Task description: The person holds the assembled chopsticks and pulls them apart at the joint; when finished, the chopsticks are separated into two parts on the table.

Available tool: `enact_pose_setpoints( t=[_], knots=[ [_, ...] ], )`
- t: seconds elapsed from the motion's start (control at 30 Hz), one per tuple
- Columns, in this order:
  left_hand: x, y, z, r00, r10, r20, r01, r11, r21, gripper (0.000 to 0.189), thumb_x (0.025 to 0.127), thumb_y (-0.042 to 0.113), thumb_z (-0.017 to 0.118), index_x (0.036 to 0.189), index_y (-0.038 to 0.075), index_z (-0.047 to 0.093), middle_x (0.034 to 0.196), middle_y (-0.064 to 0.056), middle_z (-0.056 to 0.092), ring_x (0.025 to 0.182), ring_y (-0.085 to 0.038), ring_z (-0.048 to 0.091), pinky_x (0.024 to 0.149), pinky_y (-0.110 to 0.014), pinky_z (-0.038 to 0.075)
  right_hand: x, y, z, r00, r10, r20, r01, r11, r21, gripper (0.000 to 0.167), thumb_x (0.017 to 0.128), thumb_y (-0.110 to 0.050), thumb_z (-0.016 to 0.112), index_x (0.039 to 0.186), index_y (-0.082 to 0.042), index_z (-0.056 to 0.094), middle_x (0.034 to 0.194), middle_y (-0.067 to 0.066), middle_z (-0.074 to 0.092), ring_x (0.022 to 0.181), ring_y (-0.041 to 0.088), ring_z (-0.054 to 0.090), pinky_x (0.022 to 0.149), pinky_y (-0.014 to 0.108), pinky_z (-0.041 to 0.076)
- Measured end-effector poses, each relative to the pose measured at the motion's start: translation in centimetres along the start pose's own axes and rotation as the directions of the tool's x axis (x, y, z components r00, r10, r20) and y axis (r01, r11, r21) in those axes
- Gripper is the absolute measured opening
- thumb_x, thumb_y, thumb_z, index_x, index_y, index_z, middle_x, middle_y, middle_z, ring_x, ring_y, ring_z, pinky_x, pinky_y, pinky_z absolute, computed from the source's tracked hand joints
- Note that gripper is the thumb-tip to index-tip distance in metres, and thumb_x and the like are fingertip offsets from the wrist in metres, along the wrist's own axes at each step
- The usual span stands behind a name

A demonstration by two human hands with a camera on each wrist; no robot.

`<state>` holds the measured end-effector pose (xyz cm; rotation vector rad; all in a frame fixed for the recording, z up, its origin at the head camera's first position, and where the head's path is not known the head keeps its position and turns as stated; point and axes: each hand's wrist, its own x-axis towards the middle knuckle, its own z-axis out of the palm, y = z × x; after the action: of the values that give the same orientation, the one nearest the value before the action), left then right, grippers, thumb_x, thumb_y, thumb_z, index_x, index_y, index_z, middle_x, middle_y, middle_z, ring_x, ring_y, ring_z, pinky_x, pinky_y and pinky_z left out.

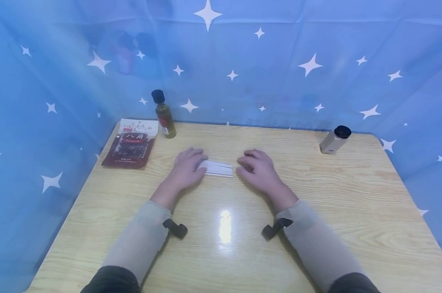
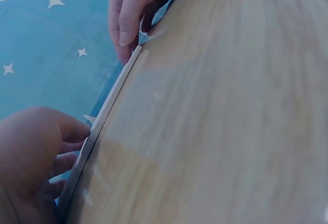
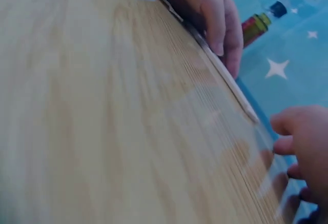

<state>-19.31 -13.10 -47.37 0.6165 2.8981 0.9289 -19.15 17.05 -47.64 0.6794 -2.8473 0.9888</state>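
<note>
Tabletop [image 1: 371, 195] looks like wood grain, pretty glossy. Backdrop [image 1: 243, 49] seems to be creased cloth, and the white strips [image 1: 221, 168] look smooth.

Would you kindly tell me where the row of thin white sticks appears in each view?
Head: row of thin white sticks near centre, partly covered by left hand.
Left wrist: row edge-on, left of centre, slanting up rightward.
Right wrist: row edge-on, mostly upper right, slanting down rightward.
Shared landmark: blue curtain with white stars.

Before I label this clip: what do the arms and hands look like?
Left hand and right hand bare, no gloves. On each arm: a pale greyish sleeve, dark fabric nearer the elbow, and a small black device near the wrist. No cables or lettering visible.
</note>
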Motion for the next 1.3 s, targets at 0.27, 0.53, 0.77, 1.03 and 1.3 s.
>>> enact_pose_setpoints(
  t=[0.27,0.53,0.77,1.03,1.3],
  knots=[
    [-0.2,-0.3,-0.1,0.996,-0.078,-0.046,0.072,0.991,-0.113,0.035,0.107,0.012,0.054,0.138,0.001,0.067,0.157,-0.020,0.053,0.155,-0.041,0.033,0.128,-0.054,0.017,0.9,-1.6,2.3,0.994,-0.060,-0.097,0.058,0.998,-0.025,0.026,0.100,-0.031,0.073,0.115,-0.012,0.082,0.140,0.018,0.067,0.141,0.039,0.051,0.122,0.059,0.026],
    [-0.3,-0.8,0.4,0.989,-0.108,-0.105,0.092,0.985,-0.149,0.031,0.105,0.003,0.055,0.132,0.001,0.070,0.150,-0.018,0.060,0.153,-0.038,0.039,0.127,-0.053,0.023,1.1,-4.1,3.2,0.991,0.037,-0.130,-0.045,0.997,-0.062,0.015,0.099,-0.019,0.075,0.108,-0.010,0.083,0.134,0.015,0.071,0.136,0.041,0.055,0.119,0.059,0.033],
    [-0.4,-0.8,0.5,0.983,-0.112,-0.146,0.081,0.976,-0.201,0.027,0.103,0.002,0.059,0.128,0.001,0.072,0.140,-0.018,0.067,0.150,-0.040,0.044,0.125,-0.053,0.028,1.1,-5.0,3.6,0.989,0.095,-0.115,-0.104,0.991,-0.078,0.011,0.100,-0.015,0.074,0.106,-0.009,0.081,0.134,0.014,0.070,0.134,0.039,0.056,0.117,0.054,0.037],
    [-0.4,-1.0,0.7,0.984,-0.097,-0.147,0.069,0.980,-0.186,0.028,0.103,0.002,0.059,0.129,0.001,0.072,0.140,-0.018,0.068,0.148,-0.038,0.045,0.126,-0.052,0.026,1.3,-4.7,3.7,0.985,0.173,-0.018,-0.173,0.985,-0.018,0.013,0.102,-0.018,0.070,0.109,-0.009,0.077,0.145,0.013,0.061,0.142,0.041,0.043,0.119,0.062,0.027],
    [-0.3,-1.1,0.9,0.978,-0.072,-0.195,0.035,0.981,-0.190,0.026,0.104,0.011,0.064,0.128,0.005,0.073,0.139,-0.017,0.068,0.145,-0.038,0.048,0.124,-0.051,0.030,1.4,-4.3,3.8,0.980,0.185,-0.068,-0.186,0.983,-0.001,0.016,0.106,-0.018,0.062,0.110,-0.009,0.074,0.140,0.011,0.063,0.139,0.037,0.044,0.118,0.059,0.027]
  ],
)
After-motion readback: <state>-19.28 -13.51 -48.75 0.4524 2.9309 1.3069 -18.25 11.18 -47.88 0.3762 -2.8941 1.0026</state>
